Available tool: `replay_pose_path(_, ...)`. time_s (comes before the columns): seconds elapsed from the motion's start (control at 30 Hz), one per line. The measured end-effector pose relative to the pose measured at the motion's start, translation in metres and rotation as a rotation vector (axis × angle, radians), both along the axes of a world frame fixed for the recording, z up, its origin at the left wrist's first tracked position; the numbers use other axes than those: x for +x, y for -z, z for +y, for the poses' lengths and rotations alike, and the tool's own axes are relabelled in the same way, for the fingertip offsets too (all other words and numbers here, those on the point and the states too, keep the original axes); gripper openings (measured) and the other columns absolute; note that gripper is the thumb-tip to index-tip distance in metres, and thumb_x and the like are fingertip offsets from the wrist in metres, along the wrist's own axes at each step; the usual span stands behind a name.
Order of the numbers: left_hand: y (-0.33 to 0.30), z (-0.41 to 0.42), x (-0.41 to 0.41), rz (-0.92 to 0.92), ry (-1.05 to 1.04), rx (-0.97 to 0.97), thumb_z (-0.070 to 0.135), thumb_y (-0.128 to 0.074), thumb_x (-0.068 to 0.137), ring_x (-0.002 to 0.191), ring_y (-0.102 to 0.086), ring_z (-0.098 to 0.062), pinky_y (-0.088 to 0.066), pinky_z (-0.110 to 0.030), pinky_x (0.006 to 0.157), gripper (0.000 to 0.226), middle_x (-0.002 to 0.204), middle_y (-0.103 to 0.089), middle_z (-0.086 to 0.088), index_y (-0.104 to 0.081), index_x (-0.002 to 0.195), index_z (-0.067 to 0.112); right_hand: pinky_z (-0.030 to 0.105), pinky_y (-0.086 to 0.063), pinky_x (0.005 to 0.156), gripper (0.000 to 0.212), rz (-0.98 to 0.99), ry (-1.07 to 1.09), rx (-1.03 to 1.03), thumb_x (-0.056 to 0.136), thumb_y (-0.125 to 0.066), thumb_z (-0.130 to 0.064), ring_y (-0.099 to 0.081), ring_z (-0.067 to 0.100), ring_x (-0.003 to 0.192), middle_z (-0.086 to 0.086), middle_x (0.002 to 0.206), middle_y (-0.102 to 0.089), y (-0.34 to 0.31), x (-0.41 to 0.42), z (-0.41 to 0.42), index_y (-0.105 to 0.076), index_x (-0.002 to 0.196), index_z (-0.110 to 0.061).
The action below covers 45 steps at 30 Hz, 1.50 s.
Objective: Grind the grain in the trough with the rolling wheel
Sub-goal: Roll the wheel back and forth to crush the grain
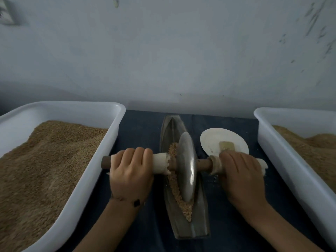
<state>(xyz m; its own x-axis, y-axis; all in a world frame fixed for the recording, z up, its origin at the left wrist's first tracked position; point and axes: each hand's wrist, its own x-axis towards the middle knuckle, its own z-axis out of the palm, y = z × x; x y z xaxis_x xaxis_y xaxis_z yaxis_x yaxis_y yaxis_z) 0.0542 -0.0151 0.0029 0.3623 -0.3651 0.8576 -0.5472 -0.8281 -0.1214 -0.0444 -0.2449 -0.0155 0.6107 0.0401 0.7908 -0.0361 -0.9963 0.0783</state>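
Observation:
A narrow boat-shaped metal trough [170, 128] lies lengthwise on the dark cloth in front of me. A metal rolling wheel [187, 166] stands upright in its middle on a wooden axle [203, 164] that runs left to right. Brown grain [179, 197] lies in the trough, mostly left of and in front of the wheel. My left hand [131, 171] grips the pale wrapped left handle. The wrapped right handle sits under my right hand [240, 173], whose fingers curl around it.
A white tub of grain [101, 160] stands at the left. Another white tub [283, 157] with brown material stands at the right. Behind my right hand lies a pale round plate [214, 139] with a small brush [226, 145] on it. A grey wall rises behind.

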Motion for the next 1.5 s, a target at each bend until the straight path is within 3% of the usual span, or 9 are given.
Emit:
replay_pose_path(0.17,0.0,0.004,0.005,0.056,0.096,-0.031,0.005,-0.071,0.062,0.049,-0.049,-0.022,-0.038,-0.03,0.053,0.017,0.054,-0.051,-0.005,-0.055,0.058,0.01,0.038,-0.039,0.075,0.048,0.001,0.004,-0.019,0.062,-0.078,-0.004,-0.056,0.029,0.079,0.012,0.088,-0.062,-0.005,-0.005,0.003,-0.053,0.103,-0.008)
replay_pose_path(0.37,-0.037,-0.023,0.078,0.889,-0.188,0.299,0.039,-0.064,0.074,0.073,-0.055,-0.017,-0.039,-0.029,0.065,0.018,0.072,-0.052,0.007,-0.056,0.084,0.027,0.033,-0.036,0.063,0.016,0.619,0.218,0.066,0.079,-0.062,-0.033,-0.053,0.019,0.077,-0.004,0.089,-0.061,-0.051,0.086,-0.019,-0.049,0.085,-0.028)
replay_pose_path(0.47,-0.057,-0.039,0.106,1.082,-0.173,0.364,0.041,-0.066,0.072,0.071,-0.055,-0.017,-0.041,-0.03,0.065,0.026,0.071,-0.054,0.004,-0.062,0.09,0.022,0.029,-0.033,0.054,0.013,0.863,0.225,0.13,0.075,-0.059,-0.035,-0.051,0.016,0.069,-0.005,0.081,-0.06,-0.072,0.12,-0.029,-0.048,0.072,-0.029)
replay_pose_path(0.6,-0.054,-0.038,0.091,0.951,-0.189,0.328,0.038,-0.062,0.074,0.069,-0.053,-0.016,-0.039,-0.029,0.064,0.018,0.069,-0.052,0.006,-0.06,0.084,0.023,0.029,-0.034,0.054,0.008,0.792,0.221,0.213,0.076,-0.057,-0.033,-0.053,0.016,0.067,-0.006,0.073,-0.055,-0.066,0.107,-0.022,-0.051,0.073,-0.028)
replay_pose_path(0.77,-0.019,-0.004,0.012,0.411,0.026,0.108,0.015,-0.079,0.06,0.063,-0.056,-0.023,-0.043,-0.034,0.065,0.025,0.068,-0.06,-0.003,-0.057,0.072,0.014,0.029,-0.029,0.055,0.032,0.266,0.165,0.077,0.053,-0.079,-0.012,-0.051,0.024,0.056,0.001,0.063,-0.055,-0.026,0.017,0.007,-0.052,0.07,-0.017)
replay_pose_path(0.93,-0.021,0.0,-0.013,0.129,0.114,0.093,0.008,-0.066,0.057,0.055,-0.053,-0.026,-0.044,-0.035,0.06,0.012,0.06,-0.055,-0.007,-0.057,0.064,0.009,0.028,-0.03,0.052,0.036,0.227,0.149,0.115,0.047,-0.085,-0.009,-0.05,0.023,0.05,0.0,0.061,-0.054,-0.009,-0.021,0.005,-0.059,0.071,-0.014)
replay_pose_path(1.1,-0.019,-0.01,0.03,0.346,0.141,0.156,0.017,-0.08,0.046,0.047,-0.05,-0.019,-0.034,-0.026,0.052,0.03,0.052,-0.052,0.002,-0.053,0.058,0.016,0.022,-0.019,0.046,0.027,0.473,0.209,0.09,0.064,-0.072,-0.034,-0.048,0.011,0.054,-0.014,0.057,-0.043,-0.03,0.022,-0.006,-0.046,0.071,-0.031)
replay_pose_path(1.23,-0.022,-0.022,0.083,0.74,-0.151,0.186,0.041,-0.059,0.073,0.064,-0.047,-0.013,-0.027,-0.024,0.051,0.014,0.065,-0.044,0.013,-0.051,0.075,0.03,0.026,-0.026,0.05,0.013,0.73,0.174,0.134,0.072,-0.059,-0.04,-0.046,0.007,0.06,-0.013,0.068,-0.052,-0.061,0.094,-0.026,-0.05,0.072,-0.031)
replay_pose_path(1.5,-0.024,-0.03,0.089,0.83,-0.162,0.082,0.043,-0.062,0.08,0.069,-0.045,-0.013,-0.032,-0.027,0.062,0.018,0.071,-0.046,0.011,-0.055,0.086,0.027,0.031,-0.027,0.061,0.023,0.48,0.204,-0.032,0.073,-0.064,-0.032,-0.053,0.02,0.073,-0.003,0.079,-0.059,-0.061,0.114,-0.016,-0.044,0.078,-0.024)
